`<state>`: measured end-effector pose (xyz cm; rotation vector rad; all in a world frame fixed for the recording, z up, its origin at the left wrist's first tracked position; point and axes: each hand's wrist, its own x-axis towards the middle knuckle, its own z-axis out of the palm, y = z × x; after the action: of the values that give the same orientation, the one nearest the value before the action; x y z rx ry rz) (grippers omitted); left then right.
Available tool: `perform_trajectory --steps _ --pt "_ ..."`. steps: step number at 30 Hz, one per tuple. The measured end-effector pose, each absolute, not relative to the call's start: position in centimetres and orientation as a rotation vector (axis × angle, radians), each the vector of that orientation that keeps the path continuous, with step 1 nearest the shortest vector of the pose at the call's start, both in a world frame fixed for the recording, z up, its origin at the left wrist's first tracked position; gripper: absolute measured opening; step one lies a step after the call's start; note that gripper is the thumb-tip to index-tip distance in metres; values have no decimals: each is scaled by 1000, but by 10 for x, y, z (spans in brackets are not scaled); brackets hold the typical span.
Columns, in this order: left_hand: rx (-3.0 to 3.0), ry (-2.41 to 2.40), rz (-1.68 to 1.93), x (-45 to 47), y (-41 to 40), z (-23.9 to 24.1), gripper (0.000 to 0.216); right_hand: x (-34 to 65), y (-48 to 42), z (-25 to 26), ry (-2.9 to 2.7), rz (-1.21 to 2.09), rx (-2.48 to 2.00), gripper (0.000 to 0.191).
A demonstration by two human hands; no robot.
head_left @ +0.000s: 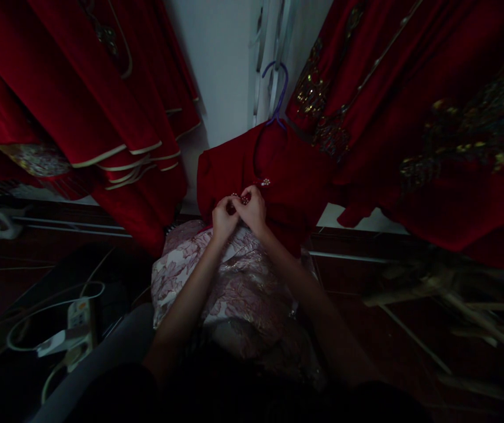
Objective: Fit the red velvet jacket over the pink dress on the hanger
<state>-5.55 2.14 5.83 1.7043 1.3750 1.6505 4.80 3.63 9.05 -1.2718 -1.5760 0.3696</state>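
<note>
A red garment (296, 176) hangs by a purple hanger (284, 88) in front of me, its lower part meeting my lap. My left hand (224, 218) and my right hand (252, 210) meet at the garment's front, fingertips pinched together on it. Between the fingers shows part of a beaded ornament (244, 200); the exact grip on it is hidden. Just above, a similar sparkling ornament (265, 183) sits on the neckline edge. Under my forearms lies pale floral fabric (177, 267) with a sheen.
Red clothes with light trim (102, 100) hang at the left. More red clothes with gold beadwork (410, 135) hang at the right. A power strip (80, 320) with plugs and cables lies at lower left. Blurred wooden-looking bars (437, 291) are at lower right.
</note>
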Motion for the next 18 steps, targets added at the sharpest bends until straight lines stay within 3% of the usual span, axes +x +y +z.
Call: perform_trajectory --steps 5,13,18 --pt "1862 1542 1681 -51 17 53 28 48 39 87 -1589 390 -1227 17" --pt "1765 1502 1736 -45 -1 35 34 74 15 51 -1656 616 -1054 40" --pt "1846 1683 1556 -44 -18 13 43 96 -6 32 -1736 613 -1142 30"
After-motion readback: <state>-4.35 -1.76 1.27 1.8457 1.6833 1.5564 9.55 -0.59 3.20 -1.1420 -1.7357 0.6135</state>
